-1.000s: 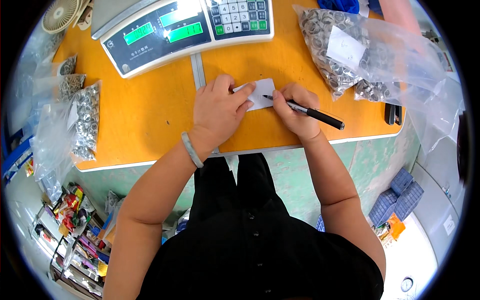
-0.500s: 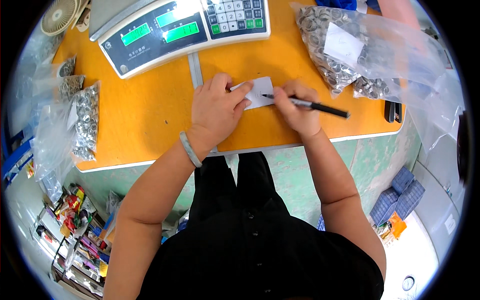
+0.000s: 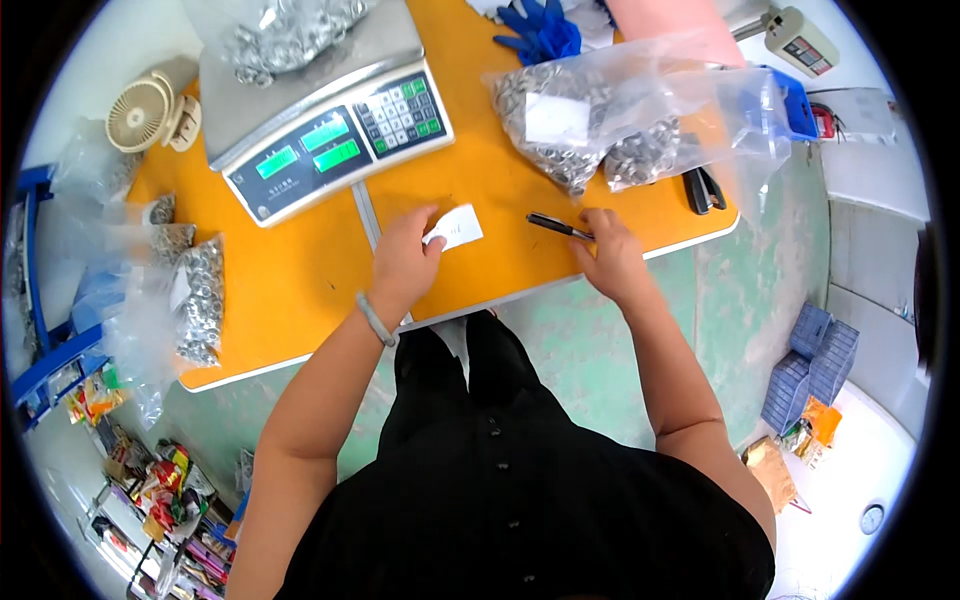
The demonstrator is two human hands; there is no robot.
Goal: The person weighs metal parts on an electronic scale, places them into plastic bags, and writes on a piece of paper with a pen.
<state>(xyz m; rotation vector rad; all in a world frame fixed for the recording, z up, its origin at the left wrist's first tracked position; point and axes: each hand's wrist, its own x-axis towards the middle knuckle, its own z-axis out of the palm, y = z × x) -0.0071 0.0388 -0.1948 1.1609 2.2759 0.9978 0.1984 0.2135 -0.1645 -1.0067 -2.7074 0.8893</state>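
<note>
We are working at the orange table (image 3: 300, 290), seated at its near edge. Our left hand (image 3: 405, 262) is resting on the white slip (image 3: 455, 227), fingertips pinching its left end, so the slip is lying flat on the table just below the scale (image 3: 325, 120). Our right hand (image 3: 610, 258) is lying on the table well to the right of the slip, its fingers loosely together on the butt of the black pen (image 3: 560, 227); the pen is lying almost flat, tip pointing toward the slip but apart from it. We judge the writing on the slip to be finished and the pen to be going down. Next, the slip probably needs lifting by the left hand and carrying to a bag of metal rings (image 3: 560, 125), without creasing it.
</note>
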